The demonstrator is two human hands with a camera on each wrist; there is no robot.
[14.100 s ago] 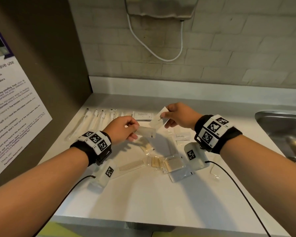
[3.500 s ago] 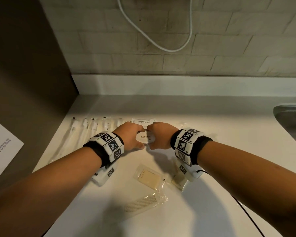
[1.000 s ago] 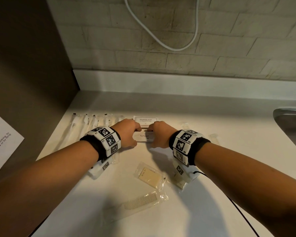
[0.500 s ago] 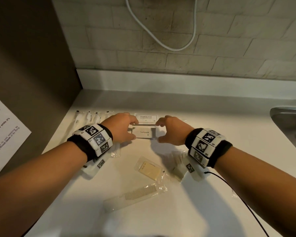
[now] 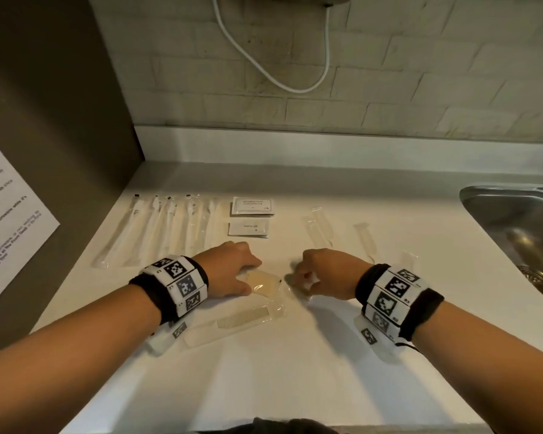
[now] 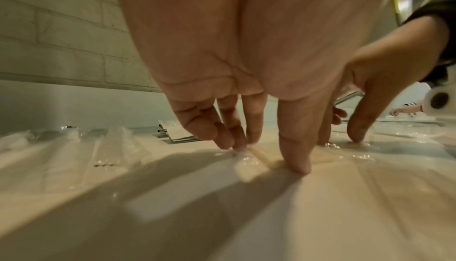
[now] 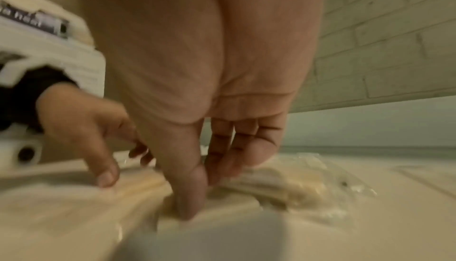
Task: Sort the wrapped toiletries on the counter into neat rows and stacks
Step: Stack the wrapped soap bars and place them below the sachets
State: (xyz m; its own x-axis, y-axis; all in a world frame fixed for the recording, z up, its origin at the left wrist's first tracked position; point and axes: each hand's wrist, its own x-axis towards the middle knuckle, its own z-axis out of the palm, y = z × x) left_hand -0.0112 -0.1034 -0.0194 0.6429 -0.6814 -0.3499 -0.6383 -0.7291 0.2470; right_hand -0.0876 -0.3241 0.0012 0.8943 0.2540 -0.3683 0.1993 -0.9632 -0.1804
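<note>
Lying flat near the middle of the head view, a clear crinkly plastic packet (image 5: 264,282) with a flat tan square inside is touched by the left hand (image 5: 229,270), whose fingertips (image 6: 297,164) come down on its film with thumb and fingers spread, not closed around it. Just right of it the right hand (image 5: 323,275) pinches thumb against fingers on another clear packet (image 7: 283,183) of pale tan pieces; that view is blurred, so the contents cannot be told.

Below the left hand a pale fine-toothed comb in a clear sleeve (image 5: 232,324) lies aslant. Above the hands sit two white paper sachets, one over the other: the upper (image 5: 253,206) reads "SHAMPOO WITH CONDITIONER", the lower (image 5: 249,228) "Toothpaste". To their left, long thin items in cloudy sleeves (image 5: 170,227) lie side by side in a row. At right, a few narrow clear sleeves (image 5: 318,228) lie apart.

All rest on a smooth white counter (image 5: 295,371). A steel sink (image 5: 521,220) shows at the right edge, a printed notice (image 5: 7,220) at the left edge, and pale brick with a looping white cable (image 5: 279,79) at the top.
</note>
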